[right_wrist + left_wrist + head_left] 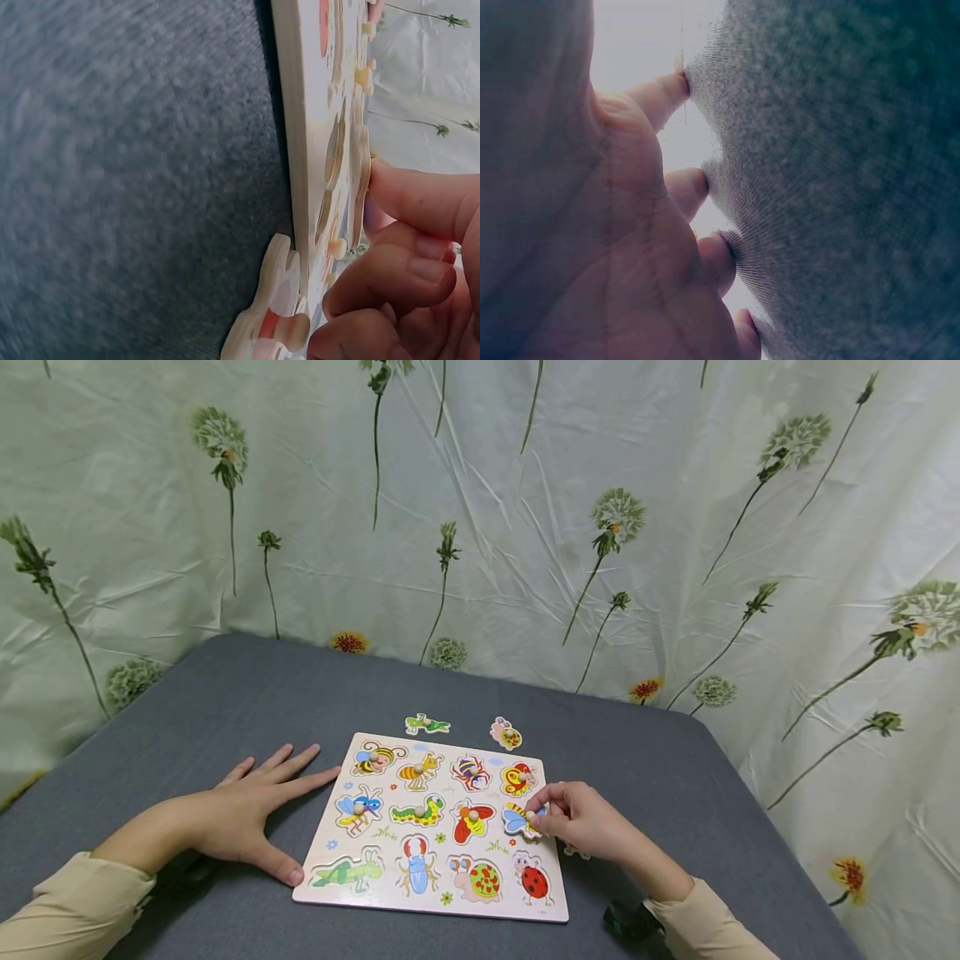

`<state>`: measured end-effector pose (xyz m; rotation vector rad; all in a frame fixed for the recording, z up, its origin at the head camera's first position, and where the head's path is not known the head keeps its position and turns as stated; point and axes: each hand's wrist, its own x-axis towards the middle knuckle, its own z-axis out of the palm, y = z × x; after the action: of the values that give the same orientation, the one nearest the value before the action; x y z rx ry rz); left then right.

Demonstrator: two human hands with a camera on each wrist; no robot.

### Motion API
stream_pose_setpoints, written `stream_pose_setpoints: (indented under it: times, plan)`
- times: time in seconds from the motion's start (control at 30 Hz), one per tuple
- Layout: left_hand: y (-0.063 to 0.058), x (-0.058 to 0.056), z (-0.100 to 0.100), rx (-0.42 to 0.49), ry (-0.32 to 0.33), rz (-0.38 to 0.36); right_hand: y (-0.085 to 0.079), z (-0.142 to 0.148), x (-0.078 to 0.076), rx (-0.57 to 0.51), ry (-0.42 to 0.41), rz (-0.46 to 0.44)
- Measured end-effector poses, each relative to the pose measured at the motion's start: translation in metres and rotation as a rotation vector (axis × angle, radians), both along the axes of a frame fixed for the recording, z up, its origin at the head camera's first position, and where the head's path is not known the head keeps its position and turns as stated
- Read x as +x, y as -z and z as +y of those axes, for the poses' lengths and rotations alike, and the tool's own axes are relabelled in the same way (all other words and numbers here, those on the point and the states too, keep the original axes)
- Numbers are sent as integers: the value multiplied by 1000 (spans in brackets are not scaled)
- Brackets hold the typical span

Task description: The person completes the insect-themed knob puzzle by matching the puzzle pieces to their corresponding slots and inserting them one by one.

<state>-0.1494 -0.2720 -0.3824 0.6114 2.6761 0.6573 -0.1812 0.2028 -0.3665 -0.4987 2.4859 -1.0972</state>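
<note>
A wooden peg puzzle board (385, 835) with insect pictures lies on the table. My right hand (588, 822) pinches a blue-winged insect puzzle piece (516, 820) between thumb and finger, at the right end of the middle row. In the right wrist view that piece (360, 176) stands slightly proud of the board's face (289, 135). My left hand (240, 814) lies with fingers spread at the board's left side, thumb at its lower left corner and index fingertip near its upper left edge. Knobbed pieces, such as the green caterpillar (427, 812), sit in the upper two rows.
Beyond the board lie a green grasshopper piece (437, 727) and a snail piece (511, 737). Another knobbed piece (259, 319) lies by the board's right edge, mostly hidden under my right hand in the head view. A flowered curtain (510, 527) hangs behind the grey table (262, 693).
</note>
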Motion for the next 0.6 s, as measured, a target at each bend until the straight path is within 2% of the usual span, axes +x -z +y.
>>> stream_pose_setpoints:
  times: [0.2, 0.6]
  plan:
    - [0, -1, 0, -4, -1, 0, 2, 0, 0, 13, -9, 15]
    - [-2, 0, 1, 10, 3, -10, 1, -2, -1, -5, -22, -15]
